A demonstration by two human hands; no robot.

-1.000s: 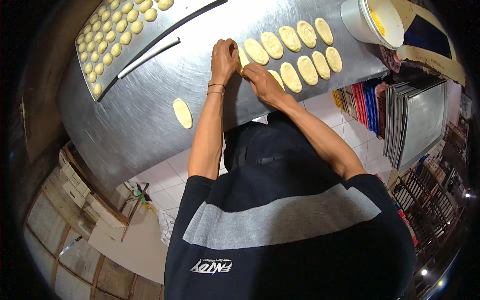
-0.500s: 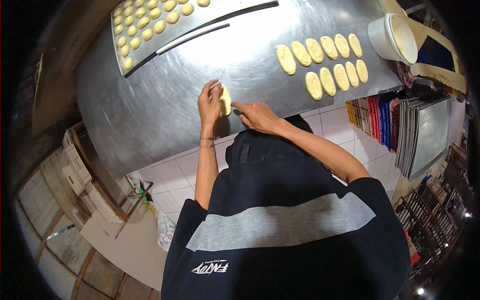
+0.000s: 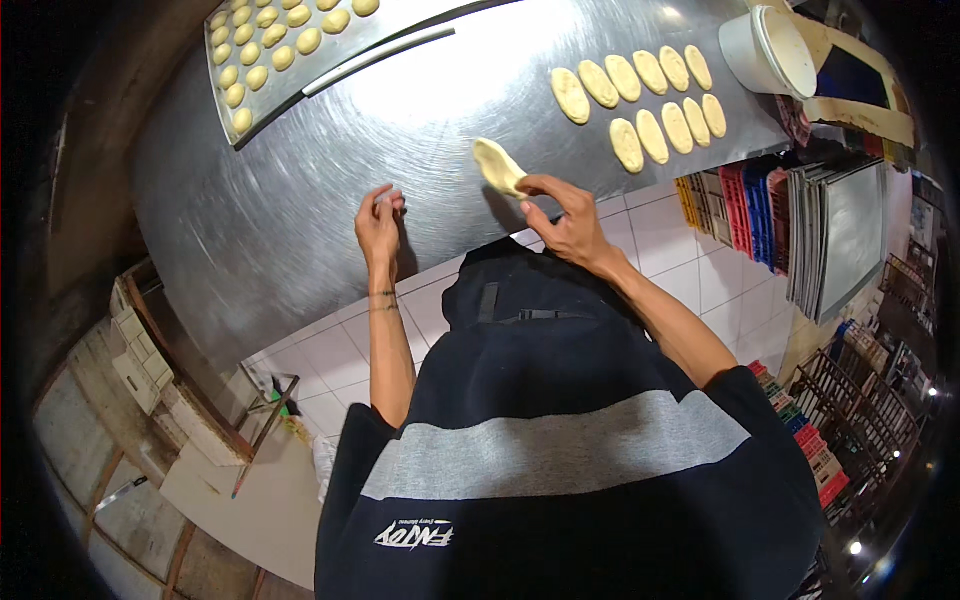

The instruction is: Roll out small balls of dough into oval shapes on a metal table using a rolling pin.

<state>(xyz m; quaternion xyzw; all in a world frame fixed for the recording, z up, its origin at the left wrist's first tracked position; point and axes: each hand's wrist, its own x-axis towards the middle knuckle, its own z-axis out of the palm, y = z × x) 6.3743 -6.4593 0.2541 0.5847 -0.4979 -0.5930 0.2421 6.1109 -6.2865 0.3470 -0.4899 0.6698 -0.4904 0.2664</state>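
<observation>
The wide metal counter (image 3: 290, 205) spreads before me, a tray (image 3: 285, 86) at its far left. My left hand (image 3: 378, 230) hovers over the near side, fingers half curled; I cannot tell if they hold anything. My right hand (image 3: 524, 196) is nearly closed, pinching a flattened dough oval (image 3: 494, 166). I judge it light, soft, easily stretched, best taken gently by one end; its free end points forward and left of that hand, above the counter.

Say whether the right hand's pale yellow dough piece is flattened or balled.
Flattened: the dough piece is a thin, elongated oval in the right hand.
</observation>
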